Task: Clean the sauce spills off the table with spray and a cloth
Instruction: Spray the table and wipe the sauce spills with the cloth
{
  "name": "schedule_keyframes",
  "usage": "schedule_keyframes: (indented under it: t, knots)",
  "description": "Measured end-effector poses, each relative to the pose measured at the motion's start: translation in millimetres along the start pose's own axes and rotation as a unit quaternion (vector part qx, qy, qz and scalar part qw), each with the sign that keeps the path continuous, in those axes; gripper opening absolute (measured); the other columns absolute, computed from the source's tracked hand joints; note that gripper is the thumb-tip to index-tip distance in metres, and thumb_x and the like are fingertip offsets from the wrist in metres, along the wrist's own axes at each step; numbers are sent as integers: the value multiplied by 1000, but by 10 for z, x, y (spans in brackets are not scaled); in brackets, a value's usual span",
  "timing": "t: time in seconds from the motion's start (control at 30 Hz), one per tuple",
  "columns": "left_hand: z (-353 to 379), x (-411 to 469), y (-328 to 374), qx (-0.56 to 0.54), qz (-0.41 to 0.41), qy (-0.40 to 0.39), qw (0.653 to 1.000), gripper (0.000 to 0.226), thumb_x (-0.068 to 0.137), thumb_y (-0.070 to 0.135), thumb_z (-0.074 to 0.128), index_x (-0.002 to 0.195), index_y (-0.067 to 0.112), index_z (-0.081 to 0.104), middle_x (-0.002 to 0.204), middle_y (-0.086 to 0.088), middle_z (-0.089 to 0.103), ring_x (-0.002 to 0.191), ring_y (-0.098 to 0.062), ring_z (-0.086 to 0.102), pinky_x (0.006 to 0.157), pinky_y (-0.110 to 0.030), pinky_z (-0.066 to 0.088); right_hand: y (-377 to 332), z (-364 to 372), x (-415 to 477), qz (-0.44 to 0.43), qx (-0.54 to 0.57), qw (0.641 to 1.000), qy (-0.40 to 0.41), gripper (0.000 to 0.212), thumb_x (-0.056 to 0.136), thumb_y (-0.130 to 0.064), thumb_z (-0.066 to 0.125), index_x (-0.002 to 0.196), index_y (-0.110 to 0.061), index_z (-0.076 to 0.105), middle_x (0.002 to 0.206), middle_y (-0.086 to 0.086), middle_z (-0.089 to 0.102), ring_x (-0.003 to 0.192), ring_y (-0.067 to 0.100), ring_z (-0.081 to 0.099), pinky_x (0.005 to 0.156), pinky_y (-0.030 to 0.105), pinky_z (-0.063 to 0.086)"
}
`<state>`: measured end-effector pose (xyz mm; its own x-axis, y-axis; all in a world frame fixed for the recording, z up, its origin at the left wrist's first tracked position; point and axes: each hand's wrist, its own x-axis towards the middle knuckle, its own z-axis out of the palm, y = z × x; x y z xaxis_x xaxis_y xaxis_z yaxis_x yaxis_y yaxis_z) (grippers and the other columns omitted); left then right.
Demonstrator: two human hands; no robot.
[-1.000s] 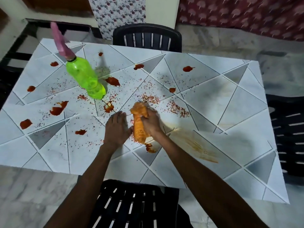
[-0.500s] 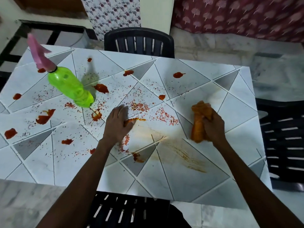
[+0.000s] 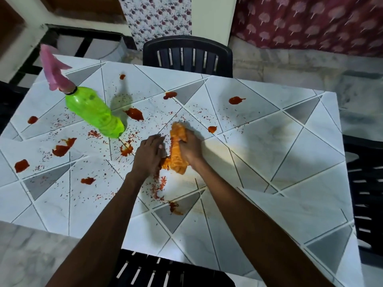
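Tabletop (image 3: 269, 141): 1. Bottle (image 3: 95, 114): 1. Cloth (image 3: 178, 150): 1. Hands: 2, i.e. left hand (image 3: 148, 156) and right hand (image 3: 191, 149). Chairs (image 3: 187, 56): 3 clear; dark shape (image 3: 10, 100) at left edge, can't tell. Sauce blobs (image 3: 135, 113): approx. 11 big. Specks (image 3: 159, 185): too many to count.

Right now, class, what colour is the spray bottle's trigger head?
Pink, atop the green spray bottle; trigger head shows best in the head view.
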<state>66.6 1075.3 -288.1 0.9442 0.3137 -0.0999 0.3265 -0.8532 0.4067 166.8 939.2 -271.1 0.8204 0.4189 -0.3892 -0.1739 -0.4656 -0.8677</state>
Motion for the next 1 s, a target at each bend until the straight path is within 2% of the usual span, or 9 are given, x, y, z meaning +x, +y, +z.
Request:
schedule_keyframes:
  t: [0.13,0.33,0.47,0.53,0.63,0.73,0.8,0.93,1.0]
  knots:
    - [25,12,0,-18,-6,20,1000,56,101,39,22,135,10,56,140,-12,53,124,-32,51,101,-42,39,-32,-52,78,24,29,996,-78,37,100,-14,56,136,-19,58,125,9,67,113,30,64,97,49,55]
    - [-45,131,174,26,-50,37,998,46,98,34,37,120,5,65,124,-16,63,108,-38,57,90,-44,47,91,-1072,-209,-13,160,985,-71,26,95,-26,67,119,-33,64,123,6,69,111,28,68,92,50,58]
    - [-123,343,365,82,-85,58,991,41,100,30,36,94,4,68,95,-17,69,85,-37,61,74,-42,49,298,-1904,-284,19,156,987,12,37,92,-26,71,128,-24,61,122,7,70,110,29,69,95,56,56]
    - [-125,441,477,60,-85,59,993,42,99,31,35,96,5,68,97,-16,69,87,-33,62,77,-42,50,421,-2276,-263,33,156,986,47,43,95,-22,66,137,-20,57,128,7,67,115,28,66,99,52,54]
    - [-106,504,752,-7,-73,74,995,24,95,20,58,103,0,69,105,-19,69,97,-36,62,82,-41,51,493,-2666,-218,50,114,983,136,41,99,-18,61,140,-14,55,130,6,63,118,27,62,98,44,51]
    - [-47,544,953,-48,-51,101,992,24,88,26,65,93,3,72,94,-17,72,87,-33,67,76,-34,53,515,-2800,-69,62,16,964,257,36,97,-14,60,133,-13,61,126,12,65,121,32,59,104,42,46]
    - [31,616,973,-47,-35,108,992,18,86,27,64,85,11,72,87,-11,72,82,-30,68,75,-31,54,488,-2744,63,79,-43,956,278,34,95,-21,62,129,-14,64,128,16,66,121,34,58,101,37,42]
    - [169,723,908,27,11,37,999,49,87,39,65,129,14,60,126,-12,64,118,-30,57,99,-36,47,358,-2354,362,85,-106,965,226,31,99,-35,59,119,-12,66,118,17,68,113,36,62,89,37,44]
    - [216,723,874,40,10,17,999,65,90,50,62,140,12,50,143,-15,52,132,-32,46,108,-43,41,252,-2064,482,63,-111,972,199,43,103,-52,46,109,-15,68,103,11,70,98,29,64,81,35,43]
